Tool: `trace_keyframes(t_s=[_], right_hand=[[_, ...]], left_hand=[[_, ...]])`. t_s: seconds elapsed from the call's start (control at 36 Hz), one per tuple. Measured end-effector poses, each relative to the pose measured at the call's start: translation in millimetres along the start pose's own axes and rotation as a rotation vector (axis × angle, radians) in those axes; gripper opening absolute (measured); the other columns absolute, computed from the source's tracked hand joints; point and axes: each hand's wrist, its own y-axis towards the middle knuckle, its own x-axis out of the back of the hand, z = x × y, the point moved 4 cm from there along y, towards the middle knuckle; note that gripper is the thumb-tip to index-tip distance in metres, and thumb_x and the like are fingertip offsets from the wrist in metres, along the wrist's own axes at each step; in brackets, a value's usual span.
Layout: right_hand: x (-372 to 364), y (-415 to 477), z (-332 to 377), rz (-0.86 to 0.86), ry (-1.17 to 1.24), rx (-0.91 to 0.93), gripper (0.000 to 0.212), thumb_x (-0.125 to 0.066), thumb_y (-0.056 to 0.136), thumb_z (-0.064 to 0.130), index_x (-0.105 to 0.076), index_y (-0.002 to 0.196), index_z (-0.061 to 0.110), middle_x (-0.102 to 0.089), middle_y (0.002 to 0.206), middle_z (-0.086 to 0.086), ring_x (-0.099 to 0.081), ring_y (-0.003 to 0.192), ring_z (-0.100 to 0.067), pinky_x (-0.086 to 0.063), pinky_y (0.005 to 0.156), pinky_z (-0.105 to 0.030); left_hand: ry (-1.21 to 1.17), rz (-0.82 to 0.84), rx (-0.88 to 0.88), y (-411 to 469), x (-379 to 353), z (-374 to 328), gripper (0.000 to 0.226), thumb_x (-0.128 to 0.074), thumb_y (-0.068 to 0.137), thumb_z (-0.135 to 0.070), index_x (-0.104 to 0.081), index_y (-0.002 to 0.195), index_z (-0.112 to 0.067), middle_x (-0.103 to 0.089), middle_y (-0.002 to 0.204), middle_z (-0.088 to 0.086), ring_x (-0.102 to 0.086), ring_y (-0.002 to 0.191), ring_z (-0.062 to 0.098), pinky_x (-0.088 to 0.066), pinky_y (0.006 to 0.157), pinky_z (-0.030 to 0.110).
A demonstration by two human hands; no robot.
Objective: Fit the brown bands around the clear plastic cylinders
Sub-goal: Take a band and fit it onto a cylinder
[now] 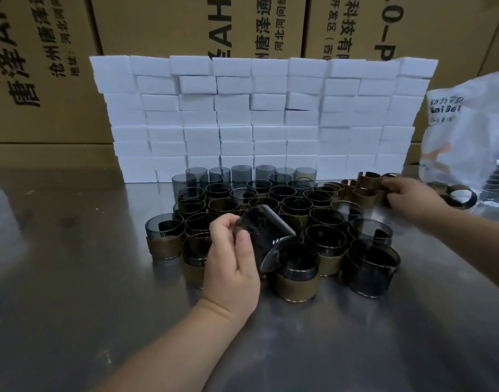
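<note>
My left hand (232,261) grips a bare, smoky clear plastic cylinder (266,236), tilted on its side above the front of the cluster. Under and around it stand several cylinders with brown bands fitted (296,281); bare cylinders (242,175) stand at the back of the group. My right hand (406,198) reaches to the far right into a heap of loose brown bands (361,190), fingers curled at a band there; whether it holds one is unclear.
The work sits on a shiny steel table (73,264). A wall of stacked white foam blocks (259,114) rises behind the cylinders, with cardboard cartons (44,66) behind that. A white plastic bag (474,137) with more bands lies at the right edge.
</note>
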Motion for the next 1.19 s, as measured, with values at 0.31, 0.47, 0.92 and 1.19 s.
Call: trace_keyframes(t_s=[0.31, 0.47, 0.92, 1.19], right_hand=[[-64.3, 73.4, -18.6, 0.31, -0.363, -0.037, 0.067, -0.043, 0.091, 0.004, -0.015, 0.15, 0.017, -0.007, 0.158, -0.007, -0.019, 0.142, -0.029, -0.029, 0.109, -0.036], [-69.2, 76.0, -17.2, 0.308, -0.501, 0.009, 0.027, -0.042, 0.096, 0.019, -0.061, 0.11, 0.006, -0.06, 0.097, -0.011, -0.055, 0.085, -0.024, -0.04, 0.072, -0.029], [38.4, -18.4, 59.8, -0.164, -0.076, 0.227, 0.041, -0.058, 0.086, 0.044, -0.046, 0.067, 0.01, -0.047, 0.067, -0.007, -0.043, 0.057, -0.019, -0.024, 0.048, -0.029], [25.2, -170.4, 131.3, -0.121, 0.788, 0.242, 0.025, -0.045, 0.097, 0.025, -0.06, 0.081, 0.036, -0.065, 0.064, 0.024, -0.056, 0.059, 0.012, -0.042, 0.055, -0.009]], left_hand=[[0.017, -0.021, -0.047, -1.0, 0.1, 0.1, 0.015, -0.027, 0.09, -0.031, -0.038, 0.1, -0.032, -0.043, 0.066, -0.018, -0.048, 0.066, -0.011, -0.034, 0.063, 0.0], [0.033, -0.01, -0.046, -1.8, 0.8, 0.1, 0.015, -0.028, 0.09, -0.032, -0.038, 0.101, -0.031, -0.043, 0.067, -0.017, -0.047, 0.066, -0.009, -0.034, 0.062, 0.001], [0.016, 0.027, 0.052, -1.1, -0.5, -2.2, 0.03, -0.025, 0.087, -0.041, -0.035, 0.105, -0.019, -0.045, 0.074, -0.013, -0.047, 0.071, -0.004, -0.034, 0.065, 0.007], [-0.005, 0.019, 0.069, -0.5, 3.0, -7.6, 0.034, -0.022, 0.086, -0.045, -0.035, 0.107, -0.021, -0.046, 0.074, -0.01, -0.048, 0.068, 0.005, -0.038, 0.064, 0.023]])
